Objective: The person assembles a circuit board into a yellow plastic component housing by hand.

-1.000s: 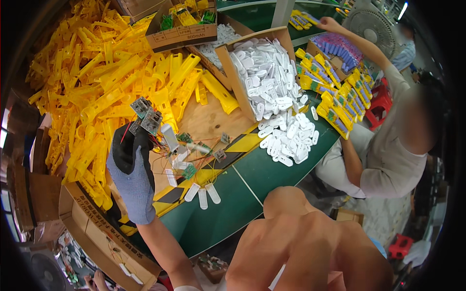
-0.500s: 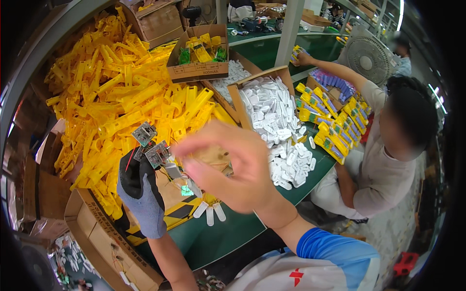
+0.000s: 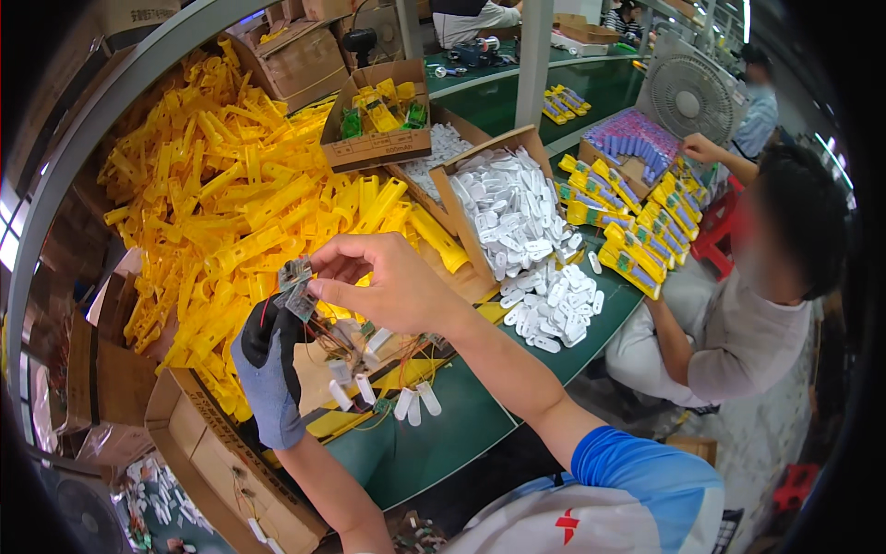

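My left hand [image 3: 268, 374], in a grey and black work glove, is closed round a bunch of small circuit boards [image 3: 297, 297] with thin wires. My bare right hand [image 3: 392, 282] has its thumb and fingers pinched at the upper boards of the bunch. Below the hands, wires run down to small white plastic pieces [image 3: 415, 403], which hang or lie near the table's front edge. A large heap of yellow plastic housings [image 3: 221, 212] rises behind my left hand. Some of the wiring is tangled, and part of the bunch is hidden by my fingers.
A tilted carton [image 3: 443, 198] spills white oval pieces [image 3: 554, 300] onto the green table. A small box [image 3: 378, 143] holds yellow and green parts. At the right sits a co-worker [image 3: 748, 323] beside yellow assemblies [image 3: 637, 258] and purple cells [image 3: 632, 146]. An open carton [image 3: 198, 443] stands at lower left.
My right hand, blurred before, has moved left and onto the boards. The co-worker's outstretched arm has drawn back from the far green surface, where yellow assemblies now lie.
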Motion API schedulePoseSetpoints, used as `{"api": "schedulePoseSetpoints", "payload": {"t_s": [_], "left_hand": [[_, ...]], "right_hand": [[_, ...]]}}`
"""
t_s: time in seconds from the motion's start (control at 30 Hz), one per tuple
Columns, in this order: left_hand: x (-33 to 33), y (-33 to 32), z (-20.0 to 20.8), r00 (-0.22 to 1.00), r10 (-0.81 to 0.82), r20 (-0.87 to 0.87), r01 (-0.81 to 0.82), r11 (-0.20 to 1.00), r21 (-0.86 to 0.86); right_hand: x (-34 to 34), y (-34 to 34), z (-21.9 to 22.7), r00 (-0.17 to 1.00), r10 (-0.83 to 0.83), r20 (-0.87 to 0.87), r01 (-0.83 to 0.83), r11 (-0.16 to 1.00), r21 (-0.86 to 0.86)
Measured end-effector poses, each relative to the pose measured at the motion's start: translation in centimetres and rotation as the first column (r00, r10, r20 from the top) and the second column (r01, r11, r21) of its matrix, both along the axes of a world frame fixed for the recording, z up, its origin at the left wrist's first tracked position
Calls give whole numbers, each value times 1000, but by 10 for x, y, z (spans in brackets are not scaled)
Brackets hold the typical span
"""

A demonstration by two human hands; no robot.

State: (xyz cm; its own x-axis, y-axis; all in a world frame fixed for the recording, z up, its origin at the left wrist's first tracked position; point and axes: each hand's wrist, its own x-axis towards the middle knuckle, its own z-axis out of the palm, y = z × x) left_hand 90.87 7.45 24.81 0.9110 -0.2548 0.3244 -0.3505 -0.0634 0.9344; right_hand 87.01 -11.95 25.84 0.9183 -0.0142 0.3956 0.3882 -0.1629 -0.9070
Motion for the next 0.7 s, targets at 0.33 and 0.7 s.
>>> {"api": "schedulePoseSetpoints", "payload": {"t_s": [0.33,0.7], "left_hand": [[-10,-9,2,996,-86,-34,91,978,188],[-14,-15,-1,987,9,161,-43,977,210]], "right_hand": [[-9,-13,3,994,105,-30,-107,992,-68],[13,4,-7,998,20,-66,-3,970,245]]}}
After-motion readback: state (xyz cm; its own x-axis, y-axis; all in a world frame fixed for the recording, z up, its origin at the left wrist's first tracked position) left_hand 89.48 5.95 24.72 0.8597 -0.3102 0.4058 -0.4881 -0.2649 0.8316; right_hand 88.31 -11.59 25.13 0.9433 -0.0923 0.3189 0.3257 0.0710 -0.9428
